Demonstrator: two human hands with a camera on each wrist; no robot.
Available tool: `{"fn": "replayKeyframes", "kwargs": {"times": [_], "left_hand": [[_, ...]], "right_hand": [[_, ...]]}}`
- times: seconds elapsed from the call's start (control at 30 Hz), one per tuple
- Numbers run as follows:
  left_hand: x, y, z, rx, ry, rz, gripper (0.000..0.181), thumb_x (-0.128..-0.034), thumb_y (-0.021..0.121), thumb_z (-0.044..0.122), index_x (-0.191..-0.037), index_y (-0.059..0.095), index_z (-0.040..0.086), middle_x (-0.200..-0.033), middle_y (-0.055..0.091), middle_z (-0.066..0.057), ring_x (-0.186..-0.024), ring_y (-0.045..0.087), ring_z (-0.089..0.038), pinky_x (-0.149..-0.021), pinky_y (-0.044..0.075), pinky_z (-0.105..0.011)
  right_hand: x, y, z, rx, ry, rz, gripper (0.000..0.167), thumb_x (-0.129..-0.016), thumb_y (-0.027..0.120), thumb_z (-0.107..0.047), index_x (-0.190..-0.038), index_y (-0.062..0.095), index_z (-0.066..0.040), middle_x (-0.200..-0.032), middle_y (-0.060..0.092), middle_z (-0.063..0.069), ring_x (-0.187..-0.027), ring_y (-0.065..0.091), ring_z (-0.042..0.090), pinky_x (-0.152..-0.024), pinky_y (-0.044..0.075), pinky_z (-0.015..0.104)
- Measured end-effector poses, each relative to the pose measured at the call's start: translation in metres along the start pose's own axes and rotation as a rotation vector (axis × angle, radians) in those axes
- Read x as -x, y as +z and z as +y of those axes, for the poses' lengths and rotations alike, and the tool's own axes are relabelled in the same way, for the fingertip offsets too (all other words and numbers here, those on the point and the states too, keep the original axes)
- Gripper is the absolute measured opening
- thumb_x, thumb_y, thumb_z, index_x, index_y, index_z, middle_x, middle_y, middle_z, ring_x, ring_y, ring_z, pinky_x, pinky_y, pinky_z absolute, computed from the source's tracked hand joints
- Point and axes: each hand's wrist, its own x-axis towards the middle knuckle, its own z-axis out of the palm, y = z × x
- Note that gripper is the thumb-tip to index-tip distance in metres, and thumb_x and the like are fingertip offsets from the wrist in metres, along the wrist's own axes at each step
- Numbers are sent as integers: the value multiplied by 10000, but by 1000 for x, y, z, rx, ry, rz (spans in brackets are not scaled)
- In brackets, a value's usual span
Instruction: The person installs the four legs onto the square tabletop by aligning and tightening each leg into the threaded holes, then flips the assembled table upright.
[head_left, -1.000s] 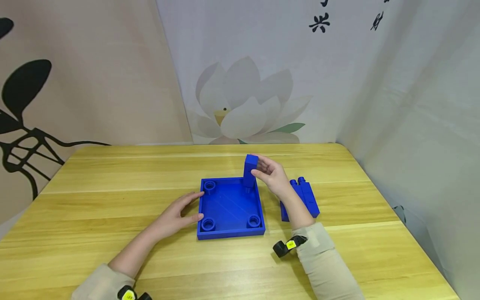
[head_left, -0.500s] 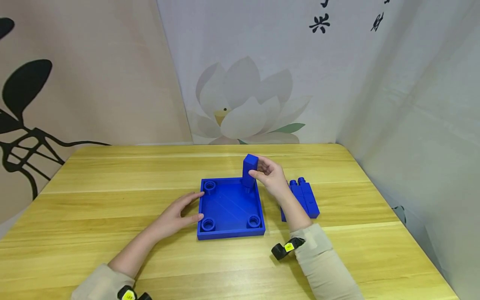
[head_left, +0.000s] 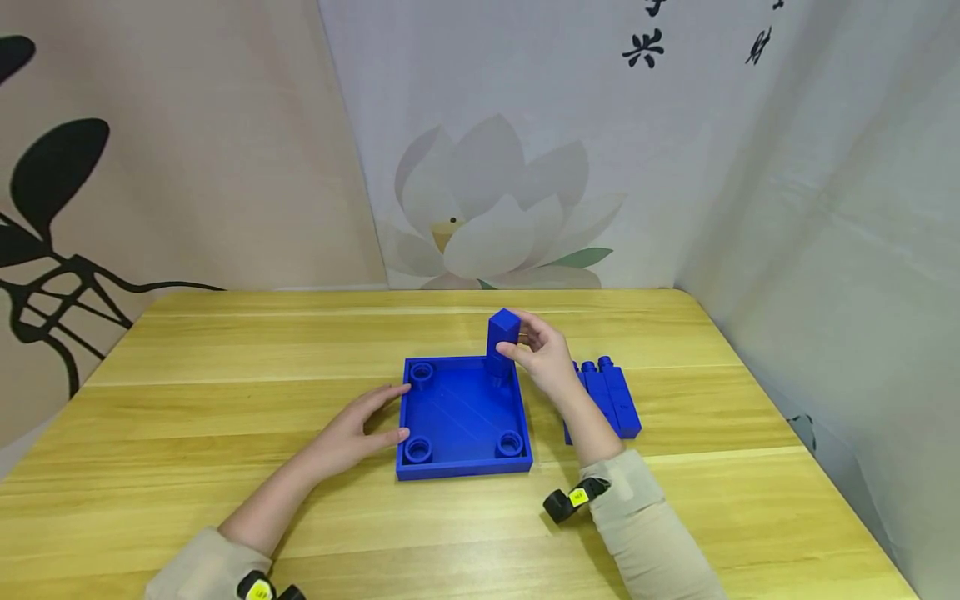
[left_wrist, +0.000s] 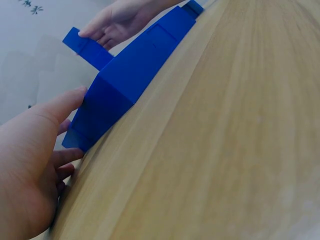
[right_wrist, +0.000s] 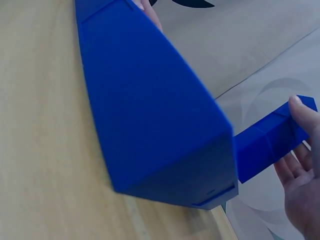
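A blue square tray (head_left: 465, 470) with raised walls and round sockets in its corners lies on the wooden table. My left hand (head_left: 356, 429) touches the tray's left wall with extended thumb and fingers. My right hand (head_left: 547, 358) pinches a blue square post (head_left: 501, 340) between thumb and fingers. That post stands upright over the far right corner, its lower end at the socket there. How deep it sits cannot be told. In the right wrist view the post (right_wrist: 270, 140) rises past the tray's wall (right_wrist: 160, 100).
Several more blue posts (head_left: 621, 404) with round pegs lie side by side right of the tray, partly behind my right forearm. The wooden table (head_left: 300, 333) reaches back to a printed curtain (head_left: 510, 208), and another curtain (head_left: 840, 233) hangs along the right side.
My right hand has twisted the post about its upright axis, so an edge now faces me rather than a flat side. The left hand and the tray keep their places.
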Motion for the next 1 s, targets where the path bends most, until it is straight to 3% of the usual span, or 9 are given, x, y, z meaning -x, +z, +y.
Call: {"fn": "replayKeyframes", "kwargs": {"times": [0.13,0.3,0.53,0.8,1.0], "left_hand": [[0,0,0,-4,2,1,671,-889,690,340,-1460,407,128,-1489,304,-244,-1370,227,-436,-1069,216,-595],[0,0,0,-2,-4,-1,670,-890,688,345,-1460,407,133,-1492,297,-244,-1373,221,-436,-1069,212,-599],[0,0,0,13,-7,-4,662,-894,684,342,-1460,406,140,-1496,285,-248,-1374,218,-437,-1068,219,-596],[0,0,-1,15,-7,-4,658,-895,683,342,-1460,407,148,-1497,285,-246,-1375,214,-436,-1068,213,-600],[0,-1,-1,11,-7,-6,656,-896,681,347,-1461,407,156,-1496,288,-244,-1374,218,-437,-1066,215,-602]], "right_hand": [[-6,-7,17,-15,-13,-52,518,-897,650,1,-1383,471,19,-1266,568,213,-1157,532,318,-982,429,399],[-7,-15,21,-23,-80,-128,520,-951,580,-29,-1437,398,7,-1451,417,167,-1319,399,280,-1088,301,377],[-7,-17,18,-43,-28,-200,492,-984,525,-54,-1455,387,-32,-1459,404,155,-1322,400,279,-1050,354,374],[3,-12,-12,37,23,-146,445,-971,549,-38,-1389,438,66,-1326,514,243,-1159,530,298,-948,455,340],[3,-10,-11,44,11,-88,418,-942,586,-6,-1336,484,92,-1188,586,251,-1056,564,261,-887,482,284]]}}
